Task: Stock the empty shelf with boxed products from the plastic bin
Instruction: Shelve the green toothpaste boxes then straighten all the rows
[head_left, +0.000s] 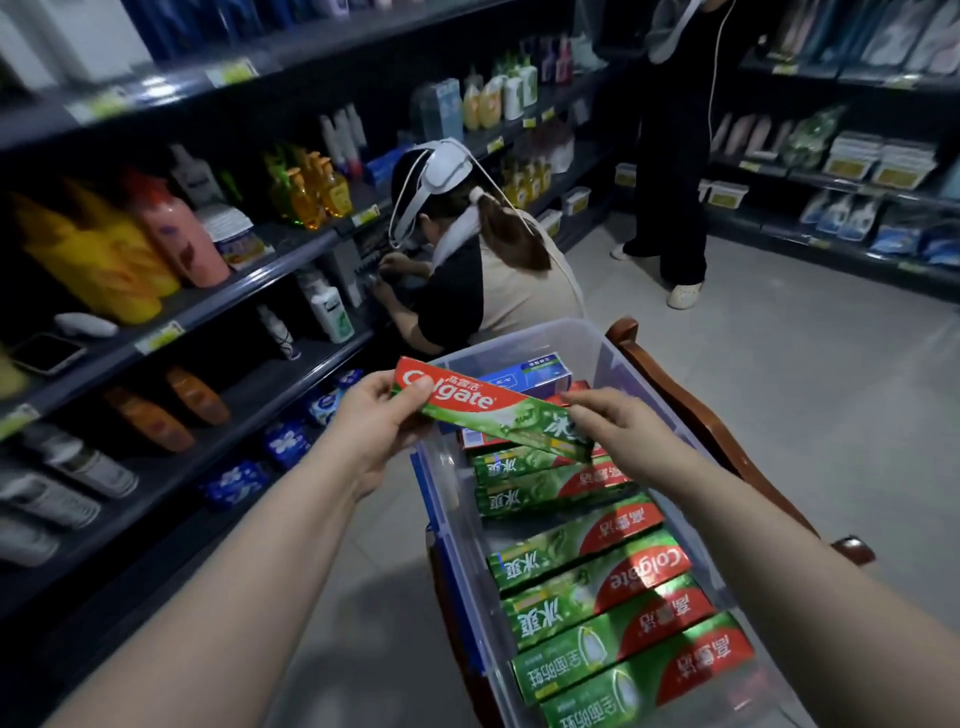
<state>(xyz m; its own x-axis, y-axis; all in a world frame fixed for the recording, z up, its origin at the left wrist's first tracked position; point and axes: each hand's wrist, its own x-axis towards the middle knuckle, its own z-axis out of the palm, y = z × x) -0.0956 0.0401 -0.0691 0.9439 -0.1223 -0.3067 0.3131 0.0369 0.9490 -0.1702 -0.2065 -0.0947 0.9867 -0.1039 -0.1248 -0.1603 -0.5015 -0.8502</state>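
A red and green Colgate toothpaste box (483, 410) is held over the clear plastic bin (587, 338). My left hand (379, 426) grips its red end, thumb on the front face. My right hand (618, 431) pinches its green end. Inside the bin lie several more green and red toothpaste boxes (602, 597) in a row, with a blue box (524, 374) and a red box at the far end. The dark shelf (208, 441) on my left has a bare stretch between blue packets and brown bottles.
The bin sits on a wooden chair (727, 431). A person (483, 280) crouches at the shelves just beyond the bin. Another person (675, 156) stands further back in the aisle. Bottles fill the upper left shelves; packaged goods line the right shelves (857, 171).
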